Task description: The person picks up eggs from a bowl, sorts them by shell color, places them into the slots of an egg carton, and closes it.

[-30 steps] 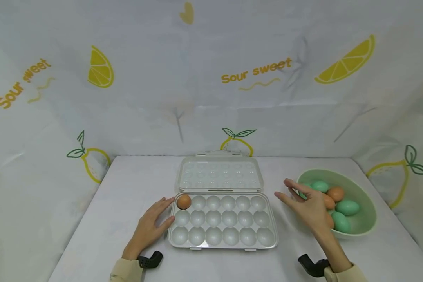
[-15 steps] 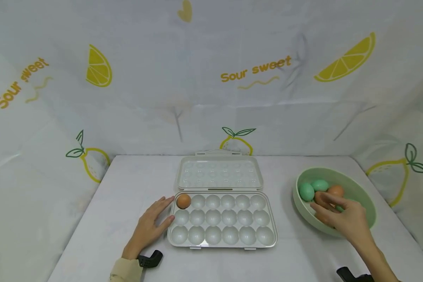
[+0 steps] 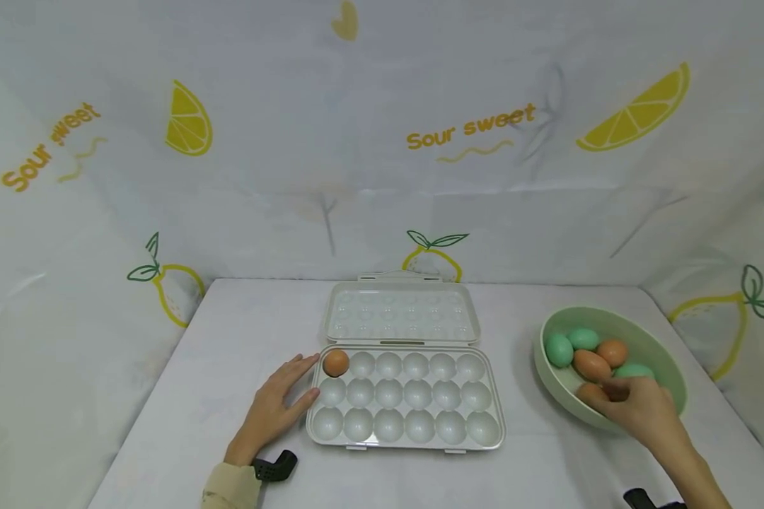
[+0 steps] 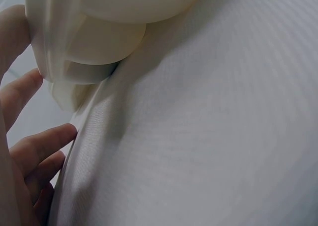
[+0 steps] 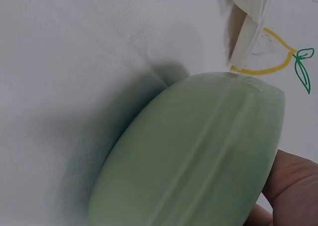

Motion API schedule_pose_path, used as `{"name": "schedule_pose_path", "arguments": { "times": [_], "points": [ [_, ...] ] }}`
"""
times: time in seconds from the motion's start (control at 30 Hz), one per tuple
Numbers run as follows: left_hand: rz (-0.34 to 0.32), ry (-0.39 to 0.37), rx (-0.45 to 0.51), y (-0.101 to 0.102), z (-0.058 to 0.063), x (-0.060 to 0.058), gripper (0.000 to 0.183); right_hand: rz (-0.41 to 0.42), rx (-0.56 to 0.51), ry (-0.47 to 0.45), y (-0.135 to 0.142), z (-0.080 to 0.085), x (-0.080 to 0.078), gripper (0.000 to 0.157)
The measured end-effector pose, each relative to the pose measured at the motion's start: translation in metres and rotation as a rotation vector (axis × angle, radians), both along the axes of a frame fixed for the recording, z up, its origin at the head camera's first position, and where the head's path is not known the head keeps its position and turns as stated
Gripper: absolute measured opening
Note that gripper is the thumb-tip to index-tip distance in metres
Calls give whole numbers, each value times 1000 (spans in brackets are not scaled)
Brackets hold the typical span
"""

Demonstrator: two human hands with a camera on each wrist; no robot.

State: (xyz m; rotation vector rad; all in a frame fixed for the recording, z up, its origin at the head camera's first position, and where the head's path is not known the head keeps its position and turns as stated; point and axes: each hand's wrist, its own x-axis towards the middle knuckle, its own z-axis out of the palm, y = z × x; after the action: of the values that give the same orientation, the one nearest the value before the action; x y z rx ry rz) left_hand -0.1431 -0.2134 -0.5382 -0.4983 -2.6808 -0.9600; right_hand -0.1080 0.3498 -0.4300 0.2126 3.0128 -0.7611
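A white worktop (image 3: 229, 396) stands inside a booth of pale cloth (image 3: 382, 177) that rises behind its far edge and folds in along both sides. The cloth is printed with yellow lemon slices (image 3: 188, 129), whole lemons with green leaves (image 3: 434, 256) and the words "Sour sweet" (image 3: 470, 128). The light is soft and even, with faint creases showing in the cloth.

The words "Sour sweet" stand in yellow on the backdrop cloth (image 3: 382, 177), once at centre and once on the left.
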Motion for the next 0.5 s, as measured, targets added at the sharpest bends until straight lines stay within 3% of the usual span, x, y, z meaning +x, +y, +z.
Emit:
{"name": "schedule_pose_path", "arguments": {
  "times": [0.37, 0.5],
  "points": [
    [-8, 14, -1, 1, -2, -1, 57, 19, 32, -17, 4, -4, -4, 47],
    [-4, 19, 1, 1, -1, -1, 57, 23, 47, 5, 2, -7, -8, 31]
  ]
}}
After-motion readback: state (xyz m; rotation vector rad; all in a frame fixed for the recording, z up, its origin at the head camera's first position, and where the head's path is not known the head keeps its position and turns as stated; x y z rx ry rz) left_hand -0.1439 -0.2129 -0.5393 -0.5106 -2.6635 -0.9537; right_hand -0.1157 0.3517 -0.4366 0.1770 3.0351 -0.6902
